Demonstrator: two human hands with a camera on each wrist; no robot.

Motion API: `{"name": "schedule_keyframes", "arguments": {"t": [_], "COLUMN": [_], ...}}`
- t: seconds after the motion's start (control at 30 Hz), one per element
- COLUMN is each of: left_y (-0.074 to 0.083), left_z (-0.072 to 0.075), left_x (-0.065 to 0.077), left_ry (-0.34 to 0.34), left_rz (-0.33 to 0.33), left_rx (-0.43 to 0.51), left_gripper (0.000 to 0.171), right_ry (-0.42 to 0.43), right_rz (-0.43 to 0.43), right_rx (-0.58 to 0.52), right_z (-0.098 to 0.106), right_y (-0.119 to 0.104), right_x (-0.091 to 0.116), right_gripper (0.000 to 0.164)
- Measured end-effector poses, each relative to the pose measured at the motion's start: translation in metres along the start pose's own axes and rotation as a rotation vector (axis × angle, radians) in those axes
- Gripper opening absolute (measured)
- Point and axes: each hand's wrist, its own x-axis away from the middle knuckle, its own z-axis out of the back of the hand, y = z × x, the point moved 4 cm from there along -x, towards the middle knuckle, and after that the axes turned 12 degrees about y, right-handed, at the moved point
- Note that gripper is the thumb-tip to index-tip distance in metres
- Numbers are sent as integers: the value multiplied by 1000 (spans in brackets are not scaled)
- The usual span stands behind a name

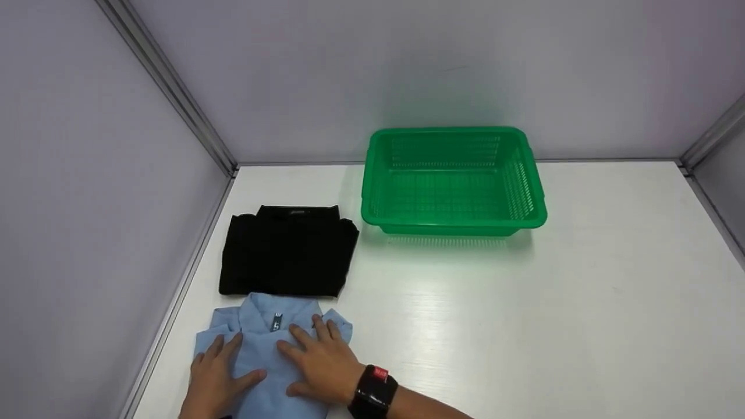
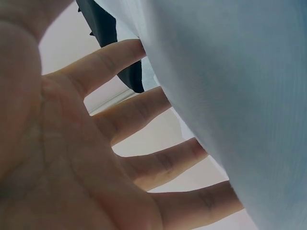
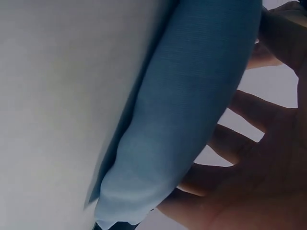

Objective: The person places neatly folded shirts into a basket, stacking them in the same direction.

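Observation:
A light blue collared shirt (image 1: 262,396) lies folded on the table at the front left, its collar toward the back and a dark label inside the neck. On its left part rests my left hand (image 1: 215,375), fingers spread. My right hand (image 1: 326,364) lies across the right part below the collar, fingers apart as well. In the left wrist view, the fingertips of the left hand (image 2: 86,129) touch the blue cloth (image 2: 230,96). The right wrist view has the shirt's rounded side edge (image 3: 177,105) beside the spread fingers of the right hand (image 3: 259,158).
Just behind the shirt lies a folded black garment (image 1: 288,253). A green plastic basket (image 1: 454,224) stands at the back middle against the wall, with nothing inside. White table surface (image 1: 524,326) stretches to the right. Grey panels (image 1: 145,203) border the left and back.

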Motion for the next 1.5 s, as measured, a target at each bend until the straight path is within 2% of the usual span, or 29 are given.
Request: {"name": "schedule_keyframes", "arguments": {"t": [0.23,0.6,0.77,0.93,1.13,1.5], "left_y": [-1,-1,-2,-3,-3,-3], "left_z": [-3,0,-1,-5,-8,-14], "left_x": [0,-2,-4,-1,0,0], "left_ry": [-4,-8,-22,-8,7,11], "left_rz": [13,-35,-8,1,-28,-57], "left_rx": [-2,-19,-16,-47,-65,-81], "left_gripper": [107,103,103,101,98,99], "right_ry": [-10,8,-12,-32,-42,3], "right_rz": [-4,17,19,30,35,57], "right_rx": [57,136,184,203,223,240], "right_z": [-4,-12,-13,-14,-15,-15], "right_y": [-4,-7,-8,-8,-9,-7], "right_x": [-2,-5,-6,-6,-6,-1], "right_gripper": [85,87,88,88,89,88]}}
